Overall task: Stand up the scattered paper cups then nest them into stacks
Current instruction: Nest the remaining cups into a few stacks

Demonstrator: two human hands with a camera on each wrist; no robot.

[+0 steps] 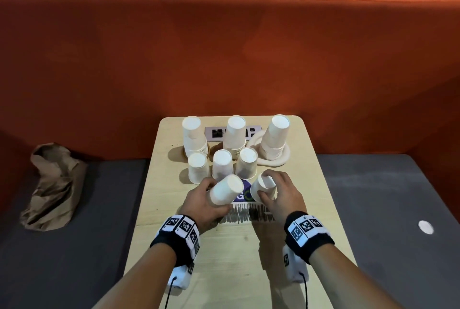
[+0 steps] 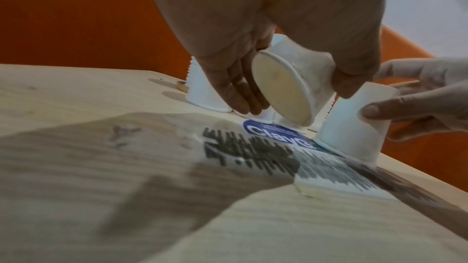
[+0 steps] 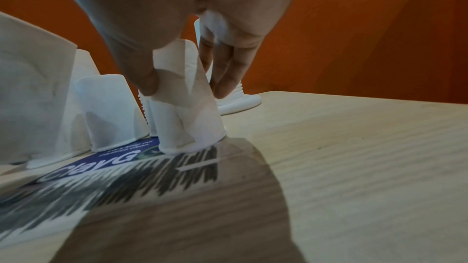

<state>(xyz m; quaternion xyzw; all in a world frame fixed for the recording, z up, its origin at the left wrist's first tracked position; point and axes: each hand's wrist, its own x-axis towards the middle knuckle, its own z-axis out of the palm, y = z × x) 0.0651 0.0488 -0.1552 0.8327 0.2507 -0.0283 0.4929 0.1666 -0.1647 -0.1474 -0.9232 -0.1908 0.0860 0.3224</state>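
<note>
All the cups are white paper and stand mouth down on a light wooden table (image 1: 286, 271). My left hand (image 1: 206, 206) grips one cup (image 1: 226, 190) lifted off the table and tilted, its open mouth (image 2: 281, 91) facing the wrist camera. My right hand (image 1: 278, 194) holds a second cup (image 1: 262, 188) by its sides; that cup (image 3: 185, 103) rests mouth down on a blue sticker (image 3: 101, 161). Three single cups (image 1: 222, 164) stand in a row just beyond the hands. Behind them rise three tall nested stacks (image 1: 235, 134).
A pale ring (image 1: 273, 161) lies around the right stack, and a power strip (image 1: 216, 133) sits behind the middle one. Dark scribbles (image 1: 249, 214) mark the table near the wrists. A crumpled brown paper bag (image 1: 53, 186) lies on the grey seat at left. An orange backrest (image 1: 224, 59) is behind.
</note>
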